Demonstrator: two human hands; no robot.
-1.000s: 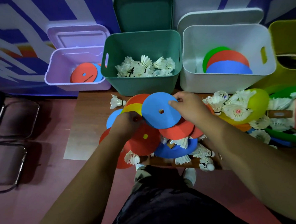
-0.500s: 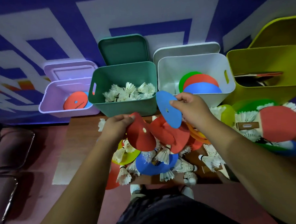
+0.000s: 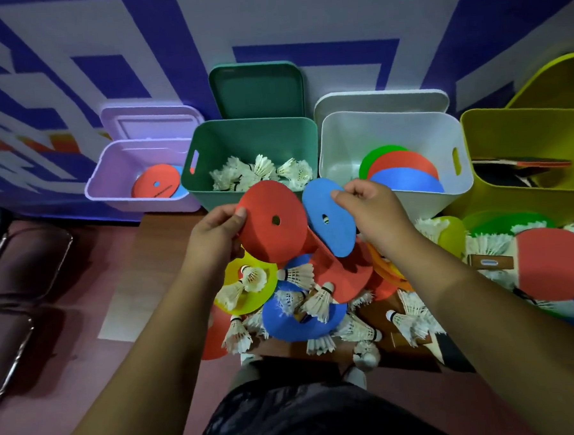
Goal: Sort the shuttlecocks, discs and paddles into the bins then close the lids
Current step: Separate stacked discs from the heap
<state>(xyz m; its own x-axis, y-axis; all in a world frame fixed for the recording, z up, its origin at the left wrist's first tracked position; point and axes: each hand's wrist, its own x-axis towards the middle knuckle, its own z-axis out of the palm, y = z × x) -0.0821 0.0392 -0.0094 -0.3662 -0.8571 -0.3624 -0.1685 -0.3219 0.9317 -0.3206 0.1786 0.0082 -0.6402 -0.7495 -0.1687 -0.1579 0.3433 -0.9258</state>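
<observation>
Left grip [image 3: 213, 237] pinches red disc [image 3: 273, 231], right grip [image 3: 375, 212] pinches blue disc [image 3: 332, 228]; lilac bin [image 3: 117, 169] sits beyond-left, left grip nearer.

1. The head camera is looking forward and steeply down from the person's head onto a low table [image 3: 162, 234].
2. It is facing a blue-and-white wall [image 3: 136, 32], with the lilac bin [image 3: 117, 179], green bin [image 3: 251, 139], white bin [image 3: 387, 132] and yellow-green bin [image 3: 523, 128] lining up left to right across the upper half.
3. It is sitting close: the left hand [image 3: 213, 241] pinching a red disc [image 3: 274, 248] and the right hand [image 3: 375, 212] pinching a blue disc [image 3: 338, 236] are filling the centre, and the person's lap [image 3: 306, 416] is taking the bottom edge.
4. The wide lens is bowing the frame's edges.
</observation>
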